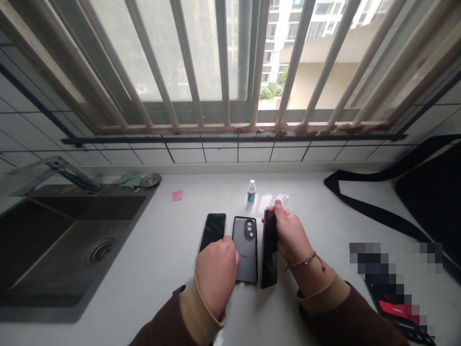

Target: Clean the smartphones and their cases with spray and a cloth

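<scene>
My right hand [291,233] grips a black smartphone [269,259] by its upper part and holds it tilted on edge, its dark glossy face toward the left. To the left of that phone lies a dark phone case [247,252] with a camera cutout at the top. My left hand [218,264] is closed in a fist over the case's left edge and the lower part of a second smartphone [215,227], which lies screen up. What its curled fingers hold, if anything, is hidden. Beyond the case stands a small white-capped bottle [251,193].
At left is a dark sink [118,207] with a faucet [74,175], a green cloth [127,180] and a metal drain strainer [150,180]. A pink sticky note [176,195] lies on the white counter [144,269]. A black bag [432,182] with a strap occupies the right.
</scene>
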A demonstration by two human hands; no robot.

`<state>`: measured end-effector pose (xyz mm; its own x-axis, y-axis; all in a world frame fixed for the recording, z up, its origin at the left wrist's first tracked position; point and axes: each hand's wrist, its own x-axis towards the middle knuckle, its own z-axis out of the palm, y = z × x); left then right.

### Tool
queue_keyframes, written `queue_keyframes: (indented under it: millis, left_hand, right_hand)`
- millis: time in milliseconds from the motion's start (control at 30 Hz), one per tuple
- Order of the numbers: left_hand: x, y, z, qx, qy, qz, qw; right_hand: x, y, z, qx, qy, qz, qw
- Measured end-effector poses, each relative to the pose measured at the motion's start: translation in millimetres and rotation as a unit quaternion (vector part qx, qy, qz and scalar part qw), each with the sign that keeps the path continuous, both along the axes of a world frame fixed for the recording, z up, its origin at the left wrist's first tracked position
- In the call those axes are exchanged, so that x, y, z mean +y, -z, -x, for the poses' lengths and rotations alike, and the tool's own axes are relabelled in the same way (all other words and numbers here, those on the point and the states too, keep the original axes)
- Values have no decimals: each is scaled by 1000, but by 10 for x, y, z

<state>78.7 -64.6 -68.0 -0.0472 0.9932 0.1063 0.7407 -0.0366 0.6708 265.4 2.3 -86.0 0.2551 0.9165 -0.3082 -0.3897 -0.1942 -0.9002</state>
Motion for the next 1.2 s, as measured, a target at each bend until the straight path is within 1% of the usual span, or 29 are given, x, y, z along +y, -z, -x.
queue_keyframes:
  millis: [100, 167, 267, 333, 400, 467, 600, 633, 667, 733, 767, 800, 867, 1000, 1133, 1200]
  left_hand:
    - [-13, -20, -39, -14, 4, -26, 1000]
    - [-23, -61, -67, 12, 12, -33, 999]
    - [-21, -148, -101, 101, 44, 11, 994]
    - [-2, -190, -115, 108, 83, 54, 989]
    - [29, -196, -122, 55, 120, 94, 987]
    - [60, -165, -128, -22, 146, 126, 981]
    - [81, -66, -158, -171, 165, 174, 956]
    - [75, -50, -173, -215, 160, 199, 943]
    - [64, -40, -190, -265, 148, 233, 924]
    - [37, -39, -228, -364, 120, 310, 870]
    - [24, -44, -245, -401, 107, 339, 844]
    - [14, -50, -260, -427, 99, 357, 825]
    - [4, -55, -277, -449, 96, 368, 809]
    - [16, -23, -271, -469, 91, 366, 799]
    - [22, -3, -270, -493, 77, 355, 790]
    - [18, -14, -279, -509, 72, 348, 784]
  right_hand:
    - [10, 5, 3, 18, 16, -2, 1000]
    - [16, 1, 9, 27, 26, -5, 999]
    - [26, -4, 11, 33, 51, -13, 998]
    - [33, 1, 4, 29, 69, -20, 997]
    - [41, 17, -11, 29, 81, -25, 996]
    - [50, 43, -29, 24, 92, -33, 995]
    - [67, 104, -53, -32, 118, -51, 991]
    - [69, 116, -55, -49, 123, -56, 990]
    - [67, 124, -54, -64, 125, -60, 988]
    - [54, 126, -49, -93, 119, -63, 987]
    - [41, 120, -44, -112, 112, -64, 985]
    - [24, 110, -38, -134, 104, -65, 983]
    - [-17, 78, -24, -182, 80, -71, 977]
    - [-95, -10, 3, -266, 46, -108, 957]
    - [-131, -68, 14, -364, 51, -146, 919]
    - [-139, -76, 13, -396, 42, -164, 902]
